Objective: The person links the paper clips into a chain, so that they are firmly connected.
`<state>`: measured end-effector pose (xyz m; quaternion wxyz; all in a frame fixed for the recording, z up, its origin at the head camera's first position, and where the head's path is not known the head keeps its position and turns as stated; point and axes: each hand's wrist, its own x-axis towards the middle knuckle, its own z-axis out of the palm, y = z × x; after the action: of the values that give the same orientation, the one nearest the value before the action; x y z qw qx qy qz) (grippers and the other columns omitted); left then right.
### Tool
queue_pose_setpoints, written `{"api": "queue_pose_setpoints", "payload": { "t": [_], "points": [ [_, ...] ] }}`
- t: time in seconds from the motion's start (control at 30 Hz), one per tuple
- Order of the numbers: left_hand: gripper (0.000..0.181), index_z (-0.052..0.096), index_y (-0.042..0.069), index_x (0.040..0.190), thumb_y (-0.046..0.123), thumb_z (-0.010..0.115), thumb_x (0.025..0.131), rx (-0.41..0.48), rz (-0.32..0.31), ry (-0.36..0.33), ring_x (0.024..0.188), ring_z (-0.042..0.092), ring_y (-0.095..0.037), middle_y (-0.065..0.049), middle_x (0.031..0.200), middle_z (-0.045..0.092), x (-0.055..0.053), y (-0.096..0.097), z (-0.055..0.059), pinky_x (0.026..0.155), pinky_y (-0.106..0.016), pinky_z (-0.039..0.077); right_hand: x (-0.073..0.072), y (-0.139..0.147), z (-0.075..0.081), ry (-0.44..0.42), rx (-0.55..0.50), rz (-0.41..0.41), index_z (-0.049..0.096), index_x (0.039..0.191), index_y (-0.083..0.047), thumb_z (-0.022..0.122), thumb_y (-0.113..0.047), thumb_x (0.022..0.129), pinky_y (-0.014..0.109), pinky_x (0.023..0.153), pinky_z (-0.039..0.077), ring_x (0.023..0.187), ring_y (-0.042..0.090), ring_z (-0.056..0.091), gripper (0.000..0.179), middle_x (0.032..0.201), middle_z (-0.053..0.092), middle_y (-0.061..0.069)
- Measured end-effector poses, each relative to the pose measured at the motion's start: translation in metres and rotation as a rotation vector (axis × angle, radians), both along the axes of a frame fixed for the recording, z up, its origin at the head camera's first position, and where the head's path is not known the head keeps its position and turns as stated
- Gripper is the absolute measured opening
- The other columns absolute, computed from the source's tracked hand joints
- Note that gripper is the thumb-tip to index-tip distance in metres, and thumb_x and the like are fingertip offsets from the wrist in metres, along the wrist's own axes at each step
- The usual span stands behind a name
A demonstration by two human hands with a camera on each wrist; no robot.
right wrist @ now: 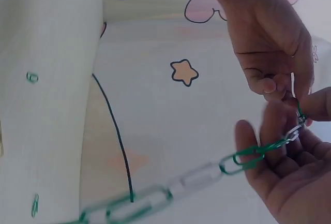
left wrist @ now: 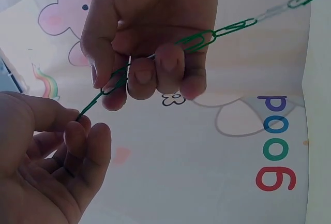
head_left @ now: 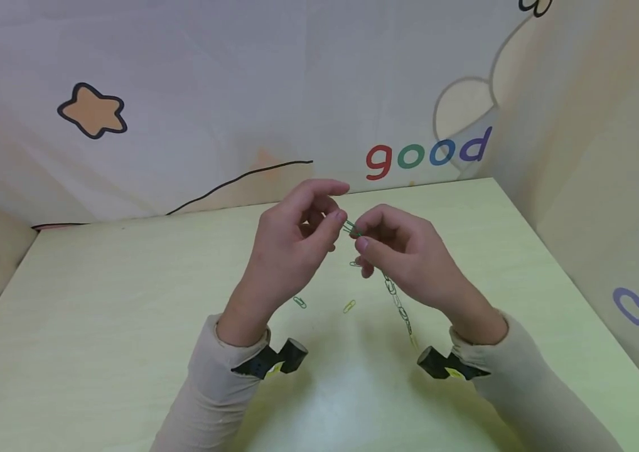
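Between the two hands stretches a green paper clip, the top end of a paper clip chain. My left hand pinches the clip's far end between thumb and fingertip, index finger raised in the head view. Close by, my right hand pinches the clip's other end with thumb and index finger. In the left wrist view the chain runs through the right hand's curled fingers. Green and whitish links show in the right wrist view; the hanging end looks yellow in the head view.
On the pale table lie a loose green paper clip, a yellow paper clip and another clip near the right fingertips. Behind stands a printed backdrop, with side panels left and right.
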<state>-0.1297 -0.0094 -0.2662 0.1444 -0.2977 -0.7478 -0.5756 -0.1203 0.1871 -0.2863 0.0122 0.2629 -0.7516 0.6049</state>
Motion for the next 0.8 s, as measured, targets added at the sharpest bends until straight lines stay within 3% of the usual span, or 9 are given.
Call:
{"api": "queue_pose_setpoints", "payload": {
  "t": [0.1, 0.2, 0.4, 0.63, 0.8],
  "points": [
    [0.028, 0.064, 0.001, 0.123, -0.002, 0.06, 0.096, 0.017, 0.011, -0.021, 0.063, 0.057, -0.015, -0.005, 0.086, 0.063, -0.001, 0.0, 0.0, 0.056, -0.03, 0.053, 0.002, -0.001, -0.002, 0.096, 0.068, -0.11, 0.065, 0.105, -0.004, 0.059, -0.005, 0.098, 0.031, 0.056, 0.05, 0.062, 0.024, 0.055, 0.009, 0.08, 0.057, 0.007],
    [0.028, 0.063, 0.002, 0.123, -0.002, 0.06, 0.096, 0.048, 0.004, -0.051, 0.065, 0.058, -0.017, -0.007, 0.087, 0.062, -0.003, 0.001, -0.001, 0.06, -0.034, 0.058, 0.002, -0.002, -0.005, 0.25, 0.123, -0.19, 0.067, 0.102, -0.006, 0.062, -0.004, 0.096, 0.029, 0.049, 0.038, 0.055, 0.019, 0.043, 0.008, 0.068, 0.049, -0.001],
    [0.028, 0.063, 0.002, 0.124, -0.002, 0.058, 0.096, 0.09, -0.007, -0.091, 0.064, 0.057, -0.019, -0.009, 0.087, 0.062, -0.005, 0.002, -0.004, 0.06, -0.036, 0.058, -0.005, -0.003, -0.009, 0.542, 0.152, -0.243, 0.066, 0.101, -0.002, 0.066, 0.001, 0.091, 0.025, 0.048, 0.031, 0.053, 0.011, 0.037, 0.01, 0.064, 0.045, -0.006],
    [0.028, 0.062, 0.002, 0.124, -0.001, 0.059, 0.096, 0.087, -0.017, -0.124, 0.067, 0.059, -0.02, -0.009, 0.089, 0.062, -0.008, 0.003, -0.008, 0.06, -0.036, 0.059, -0.009, -0.002, -0.012, 0.626, 0.116, -0.235, 0.07, 0.096, -0.002, 0.066, 0.002, 0.09, 0.023, 0.048, 0.03, 0.052, 0.01, 0.037, 0.008, 0.065, 0.05, -0.006],
    [0.027, 0.062, 0.0, 0.124, 0.003, 0.06, 0.097, 0.133, -0.089, -0.128, 0.064, 0.058, -0.023, -0.013, 0.088, 0.061, -0.015, 0.001, -0.011, 0.059, -0.039, 0.059, -0.013, 0.0, -0.012, 0.621, 0.093, -0.229, 0.071, 0.095, -0.002, 0.066, 0.004, 0.089, 0.023, 0.048, 0.032, 0.052, 0.01, 0.039, 0.01, 0.067, 0.054, -0.005]
  ]
}}
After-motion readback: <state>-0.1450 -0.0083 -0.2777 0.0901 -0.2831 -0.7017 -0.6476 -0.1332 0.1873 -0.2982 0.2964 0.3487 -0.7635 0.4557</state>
